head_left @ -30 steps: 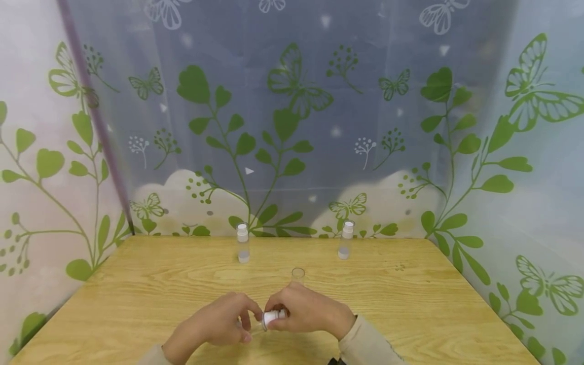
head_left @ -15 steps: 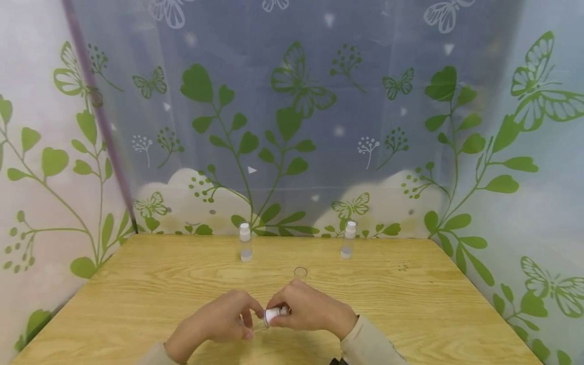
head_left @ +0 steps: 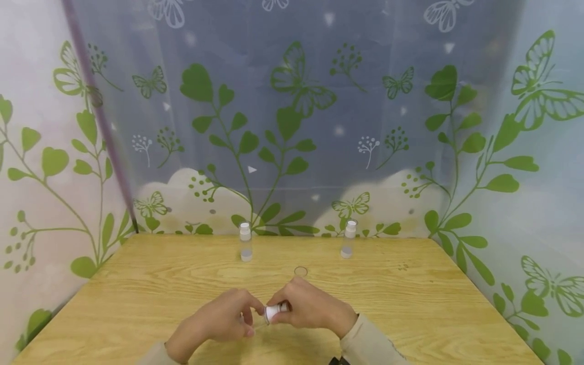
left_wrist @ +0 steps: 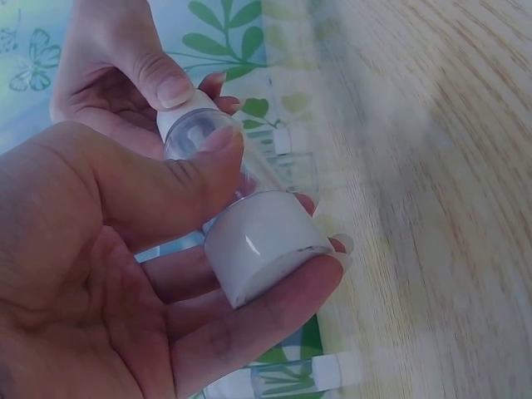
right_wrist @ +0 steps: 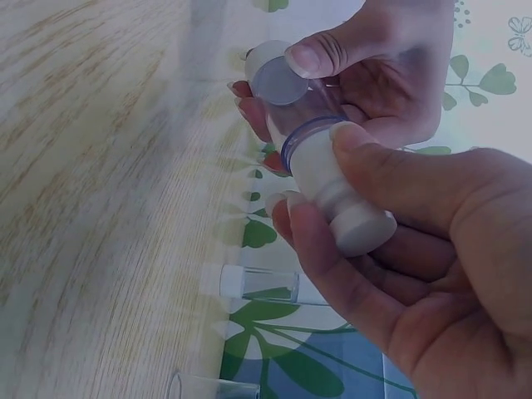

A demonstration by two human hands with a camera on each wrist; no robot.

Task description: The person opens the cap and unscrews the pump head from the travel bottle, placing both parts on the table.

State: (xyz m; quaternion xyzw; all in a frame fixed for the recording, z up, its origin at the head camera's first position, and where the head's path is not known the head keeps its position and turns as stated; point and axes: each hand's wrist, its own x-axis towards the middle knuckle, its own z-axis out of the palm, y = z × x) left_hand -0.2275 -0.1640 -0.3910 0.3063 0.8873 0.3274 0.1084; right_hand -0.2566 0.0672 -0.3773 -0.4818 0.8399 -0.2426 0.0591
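Both hands hold one small clear pump bottle [left_wrist: 264, 245] with a white base, tilted above the front of the table. My left hand [head_left: 223, 315] grips its clear body near the base, thumb on one side and fingers on the other. On the opposite end, my right hand [head_left: 315, 306] pinches the white pump top [right_wrist: 320, 170] between thumb and fingers. The top sits at the mouth of the clear body; whether it is fully seated, I cannot tell. A clear cap [head_left: 300, 272] stands just beyond my right hand, its lower part hidden by that hand in the head view.
Two similar pump bottles stand near the back edge of the wooden table [head_left: 159, 284]: one left of centre [head_left: 245, 242], one right of centre [head_left: 349, 239]. A patterned curtain [head_left: 292, 152] rises directly behind the table and along both sides.
The head view has shifted slightly. Both hands keep their hold on the bottle in nearly the same place, with the pump top's end a little higher.
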